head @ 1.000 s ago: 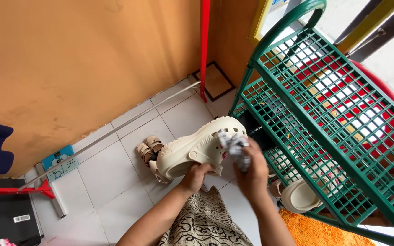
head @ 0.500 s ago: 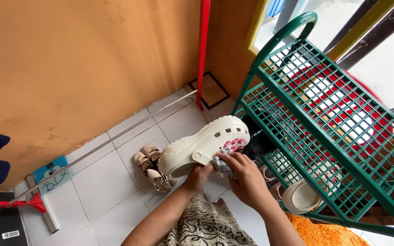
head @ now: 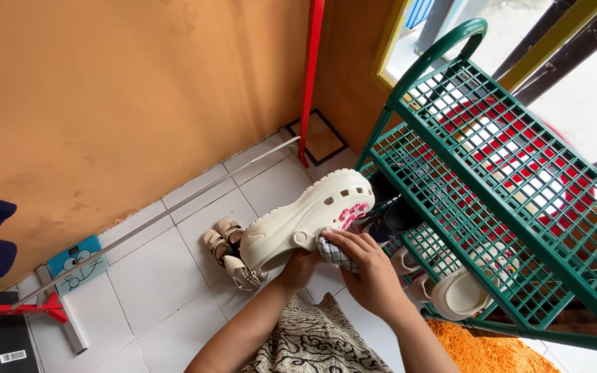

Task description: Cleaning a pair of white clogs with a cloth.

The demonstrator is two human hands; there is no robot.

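A cream platform clog (head: 297,221) with pink charms near its toe is held up in front of me, toe pointing toward the green rack. My left hand (head: 299,268) grips the clog from beneath, near its heel strap. My right hand (head: 369,266) presses a small checked black-and-white cloth (head: 334,253) against the clog's side. Below it, a pair of small beige sandals (head: 228,250) lies on the white tiled floor (head: 167,269).
A green wire shoe rack (head: 492,173) stands at right, with another cream clog (head: 459,295) and dark shoes (head: 395,215) on lower shelves. An orange wall (head: 119,97), a red pole (head: 309,76), a blue bathroom scale (head: 77,262) and an orange mat (head: 492,352) surround me.
My right hand has slid the cloth from the clog's top near the toe down along its side toward the strap. The clog tilted slightly; my view shifted a little.
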